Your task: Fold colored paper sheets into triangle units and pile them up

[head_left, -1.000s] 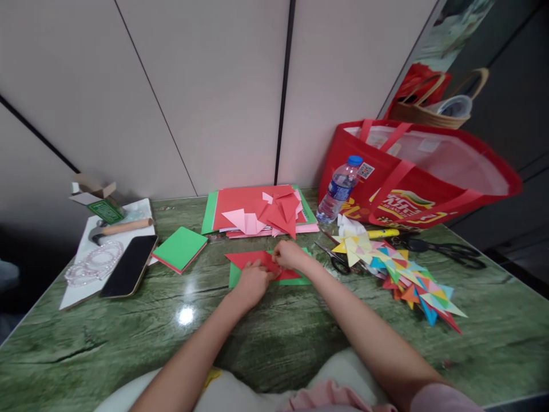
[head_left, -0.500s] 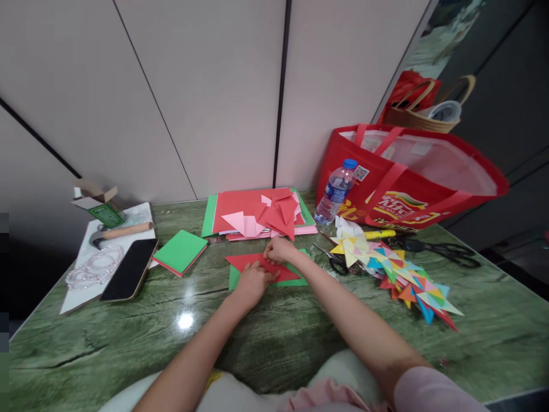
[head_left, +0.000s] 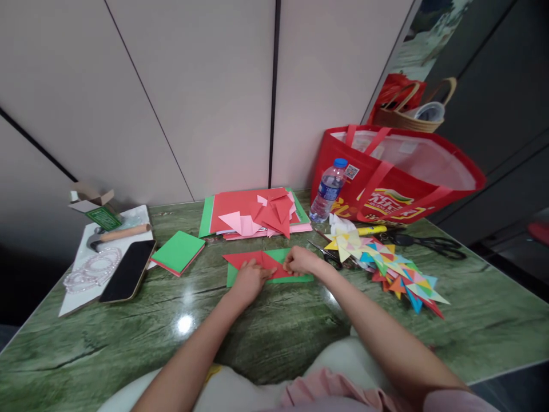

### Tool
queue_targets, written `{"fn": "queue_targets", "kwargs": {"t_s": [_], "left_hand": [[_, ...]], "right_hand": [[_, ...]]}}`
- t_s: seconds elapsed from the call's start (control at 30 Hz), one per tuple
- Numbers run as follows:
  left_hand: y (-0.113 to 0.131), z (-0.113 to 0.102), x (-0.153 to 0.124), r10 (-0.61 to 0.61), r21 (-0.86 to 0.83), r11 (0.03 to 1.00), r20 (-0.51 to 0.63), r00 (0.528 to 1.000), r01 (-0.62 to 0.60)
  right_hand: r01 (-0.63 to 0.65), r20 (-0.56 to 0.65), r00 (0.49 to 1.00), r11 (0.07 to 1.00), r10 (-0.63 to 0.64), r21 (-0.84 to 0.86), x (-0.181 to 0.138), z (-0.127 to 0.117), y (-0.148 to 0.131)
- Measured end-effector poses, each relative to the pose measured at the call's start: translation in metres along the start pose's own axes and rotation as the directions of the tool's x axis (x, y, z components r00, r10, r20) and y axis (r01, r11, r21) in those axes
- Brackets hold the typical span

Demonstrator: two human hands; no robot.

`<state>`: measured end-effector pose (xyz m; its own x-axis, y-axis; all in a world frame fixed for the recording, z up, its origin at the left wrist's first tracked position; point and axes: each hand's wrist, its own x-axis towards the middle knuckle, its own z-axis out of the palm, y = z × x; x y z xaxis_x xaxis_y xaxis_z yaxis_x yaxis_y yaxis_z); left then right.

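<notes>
In front of me lies a folded red paper (head_left: 240, 258) with pointed ends, on top of a green paper strip (head_left: 305, 278). My left hand (head_left: 250, 280) rests flat on the red paper's middle, fingers stretched out and pressing it down. At the right point of the same paper, my right hand (head_left: 301, 261) has its fingers curled and pinched together on the fold. Its fingertips partly cover that corner. Just beyond the hands, a stack of coloured paper (head_left: 227, 201) bears folded pink and red pieces (head_left: 274, 213).
Left are a green paper pad (head_left: 179, 252), a phone (head_left: 128, 272), a hammer (head_left: 124, 233), bead strings (head_left: 94, 269) and a small box (head_left: 103, 214). Right are small scissors (head_left: 331, 259), a water bottle (head_left: 327, 194), a red bag (head_left: 364, 171), folded paper pieces (head_left: 394, 269) and black scissors (head_left: 429, 243).
My right hand has slid rightward along the red paper from near its middle to its right end. My left hand stays on the paper. The view has shifted slightly.
</notes>
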<state>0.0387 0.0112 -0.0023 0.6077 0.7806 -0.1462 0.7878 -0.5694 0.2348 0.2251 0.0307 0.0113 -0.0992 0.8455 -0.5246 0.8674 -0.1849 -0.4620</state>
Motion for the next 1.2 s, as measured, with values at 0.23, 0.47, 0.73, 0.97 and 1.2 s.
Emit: {"fn": "queue_targets", "kwargs": {"t_s": [0.23,0.47,0.73,0.97,1.2], "left_hand": [[0.0,0.002,-0.001,-0.001,-0.003,1.0,-0.023,1.0,0.001],[-0.002,0.003,-0.002,0.016,-0.004,1.0,-0.041,0.999,-0.016],[0.0,0.001,-0.005,0.018,-0.001,1.0,-0.045,0.999,-0.018],[-0.004,0.002,-0.007,0.021,0.004,1.0,-0.063,0.998,-0.021],[-0.009,0.011,-0.008,0.057,-0.033,0.998,-0.11,0.992,-0.06]], "right_hand": [[-0.032,-0.012,0.999,0.999,0.031,-0.033,-0.017,-0.001,0.015],[-0.068,0.033,0.997,0.998,0.069,-0.006,-0.027,0.001,0.024],[-0.095,0.058,0.993,0.984,0.105,-0.153,-0.02,-0.003,0.002],[0.003,-0.143,0.989,0.972,-0.038,-0.235,-0.019,0.0,-0.024],[0.221,-0.104,0.969,0.974,-0.226,-0.051,-0.021,0.009,0.001]]}}
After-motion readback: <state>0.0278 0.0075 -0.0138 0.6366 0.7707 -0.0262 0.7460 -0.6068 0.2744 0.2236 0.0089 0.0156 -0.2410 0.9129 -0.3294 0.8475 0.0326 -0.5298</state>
